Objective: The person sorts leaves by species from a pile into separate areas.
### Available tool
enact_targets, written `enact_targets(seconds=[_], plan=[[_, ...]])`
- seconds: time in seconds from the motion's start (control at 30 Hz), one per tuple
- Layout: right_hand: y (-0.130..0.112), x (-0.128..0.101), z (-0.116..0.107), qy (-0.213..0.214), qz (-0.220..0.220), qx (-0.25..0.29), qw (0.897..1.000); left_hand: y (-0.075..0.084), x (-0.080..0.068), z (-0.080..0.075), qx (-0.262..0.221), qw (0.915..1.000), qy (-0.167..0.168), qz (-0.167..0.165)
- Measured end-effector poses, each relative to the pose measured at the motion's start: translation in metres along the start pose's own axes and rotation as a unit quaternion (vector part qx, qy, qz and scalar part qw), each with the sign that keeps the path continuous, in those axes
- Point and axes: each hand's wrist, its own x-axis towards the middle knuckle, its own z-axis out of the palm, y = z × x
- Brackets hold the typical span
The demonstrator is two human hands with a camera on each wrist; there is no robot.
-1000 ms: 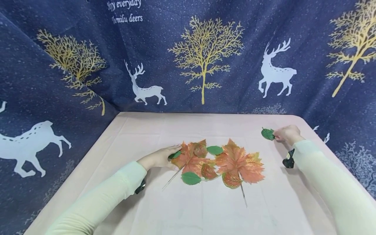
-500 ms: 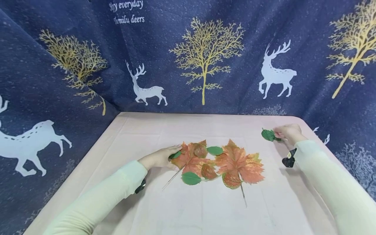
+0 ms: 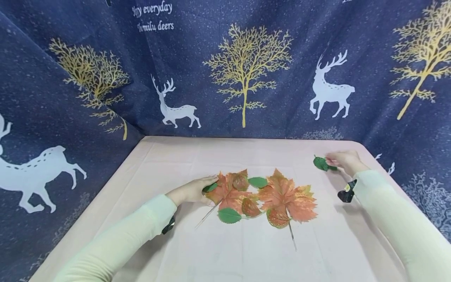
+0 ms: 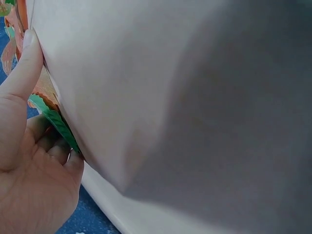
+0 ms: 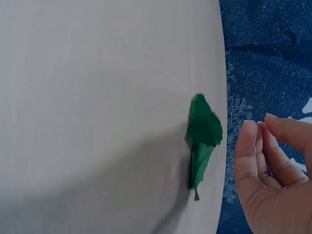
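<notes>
My left hand (image 3: 193, 190) rests at the left edge of an orange maple leaf (image 3: 230, 199), its fingertips on a small green leaf (image 3: 209, 187). In the left wrist view the thumb is stretched out and the green leaf (image 4: 58, 124) lies against the fingers. At the far right of the table, my right hand (image 3: 347, 160) is beside two green leaves (image 3: 320, 163). The right wrist view shows these leaves (image 5: 204, 127) overlapping on the cloth, while the hand (image 5: 273, 170) is apart from them, thumb and fingers bent with nothing between them.
A second orange maple leaf (image 3: 282, 196) lies right of the first. Green leaves (image 3: 230, 215) and smaller reddish leaves (image 3: 278, 217) lie around and on the pair. Dark blue cloth (image 3: 211, 51) with deer and trees hangs behind the pale table (image 3: 246, 254).
My right hand has let go of the green leaf, and the second green leaf shows more beside the first. The left hand and the maple leaves have kept their places.
</notes>
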Motion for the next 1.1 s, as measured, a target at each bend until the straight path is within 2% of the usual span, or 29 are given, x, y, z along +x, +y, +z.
enact_targets(seconds=[0.07, 0.17, 0.23, 0.4, 0.57, 0.83, 0.97, 1.1], plan=[[-0.001, -0.002, 0.002, -0.04, -0.01, -0.028, 0.999, 0.0, 0.0, 0.0, 0.0, 1.0, 0.002, 0.002], [-0.005, -0.004, 0.008, -0.078, -0.016, -0.059, 0.995, 0.0, -0.001, 0.0, 0.002, 1.0, 0.002, -0.001], [-0.008, -0.003, 0.013, -0.084, -0.014, -0.057, 0.995, 0.0, -0.001, 0.0, 0.003, 1.0, 0.003, -0.003], [-0.015, -0.002, 0.023, -0.066, -0.002, -0.006, 0.998, 0.001, 0.0, -0.001, 0.002, 1.0, 0.005, -0.004], [-0.018, -0.003, 0.028, -0.071, -0.004, -0.035, 0.997, 0.002, 0.0, -0.002, -0.001, 1.0, 0.001, -0.004], [-0.019, -0.003, 0.045, -0.084, -0.021, -0.121, 0.989, 0.002, 0.0, -0.001, 0.002, 1.0, 0.004, -0.003], [-0.019, -0.002, 0.054, -0.096, -0.03, -0.144, 0.985, 0.002, 0.0, -0.001, 0.003, 1.0, 0.003, -0.006], [-0.019, -0.002, 0.061, -0.103, -0.022, -0.14, 0.985, 0.001, 0.001, 0.0, 0.0, 1.0, 0.0, -0.008]])
